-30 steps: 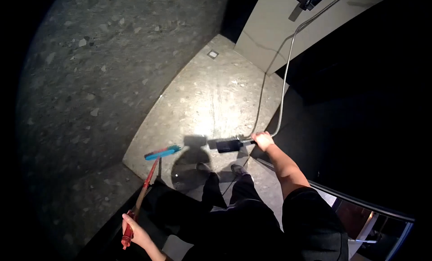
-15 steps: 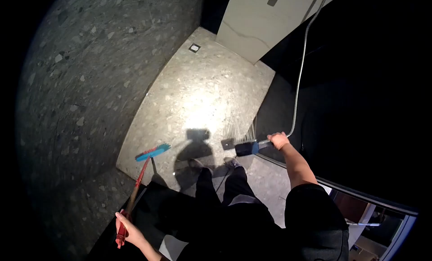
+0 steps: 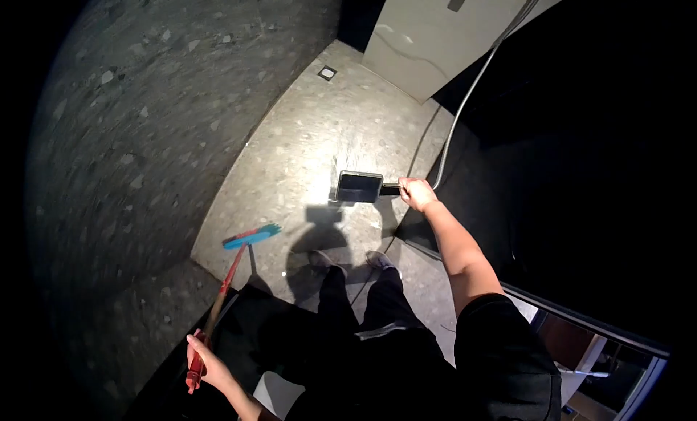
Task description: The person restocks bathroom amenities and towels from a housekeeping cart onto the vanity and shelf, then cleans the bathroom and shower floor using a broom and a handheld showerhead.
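At the lower left my left hand (image 3: 208,361) is closed round the red handle of a long brush (image 3: 226,284). Its blue head with red and teal bristles (image 3: 252,236) is over the left part of the lit floor. My right hand (image 3: 417,193) grips the handle of a dark rectangular shower head (image 3: 360,187), held above the middle of the floor. A silver hose (image 3: 459,116) runs up from behind that hand to the top right.
Speckled stone wall (image 3: 145,130) on the left, a pale wall panel (image 3: 410,50) at the top. A square drain (image 3: 327,73) lies at the floor's far corner. My shoes (image 3: 379,260) stand below the shower head. A dark framed edge (image 3: 581,319) crosses the lower right.
The shower head has swung up and left from the right side, and its face looks flatter now. The water spray seen half a second ago beside it is less distinct. The brush has barely moved.
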A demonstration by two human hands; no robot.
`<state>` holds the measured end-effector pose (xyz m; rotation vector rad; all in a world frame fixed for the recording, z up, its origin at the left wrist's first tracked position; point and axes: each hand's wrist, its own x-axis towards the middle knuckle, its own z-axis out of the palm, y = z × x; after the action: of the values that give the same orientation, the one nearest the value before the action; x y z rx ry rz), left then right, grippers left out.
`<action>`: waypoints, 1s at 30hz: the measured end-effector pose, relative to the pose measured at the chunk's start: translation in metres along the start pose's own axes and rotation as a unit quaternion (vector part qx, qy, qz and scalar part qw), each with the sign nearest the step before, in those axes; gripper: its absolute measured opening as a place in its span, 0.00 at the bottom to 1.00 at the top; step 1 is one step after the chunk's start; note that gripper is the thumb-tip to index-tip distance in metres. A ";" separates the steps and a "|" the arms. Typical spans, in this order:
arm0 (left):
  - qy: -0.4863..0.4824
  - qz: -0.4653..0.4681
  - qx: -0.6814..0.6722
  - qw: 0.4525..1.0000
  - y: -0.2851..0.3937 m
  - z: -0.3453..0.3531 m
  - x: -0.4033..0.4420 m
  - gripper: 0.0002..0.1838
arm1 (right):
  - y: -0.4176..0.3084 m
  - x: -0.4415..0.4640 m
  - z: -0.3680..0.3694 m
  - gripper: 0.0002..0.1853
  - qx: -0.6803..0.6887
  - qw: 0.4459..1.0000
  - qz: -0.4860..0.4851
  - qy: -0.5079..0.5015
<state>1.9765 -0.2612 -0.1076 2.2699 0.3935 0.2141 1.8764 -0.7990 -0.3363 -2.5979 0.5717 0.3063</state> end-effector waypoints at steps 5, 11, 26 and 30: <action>0.019 -0.008 -0.181 0.983 -0.024 -0.002 0.016 0.20 | -0.045 0.016 0.042 0.04 0.038 0.998 0.018 0.038; 0.108 -0.043 -0.391 0.913 -0.007 -0.005 0.030 0.17 | -0.111 0.038 0.051 0.03 0.062 0.994 -0.083 -0.024; 0.018 0.011 -0.531 0.847 0.072 0.043 0.004 0.23 | -0.005 0.072 0.027 0.06 0.143 0.987 0.061 0.033; -0.004 0.025 -0.479 0.878 0.155 0.115 -0.022 0.23 | 0.070 0.116 -0.009 0.08 0.219 0.972 0.079 -0.003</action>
<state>2.0202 -0.4463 -0.0686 1.2953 0.1558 0.3345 1.9498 -0.8991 -0.3912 -2.1303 0.7531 0.2097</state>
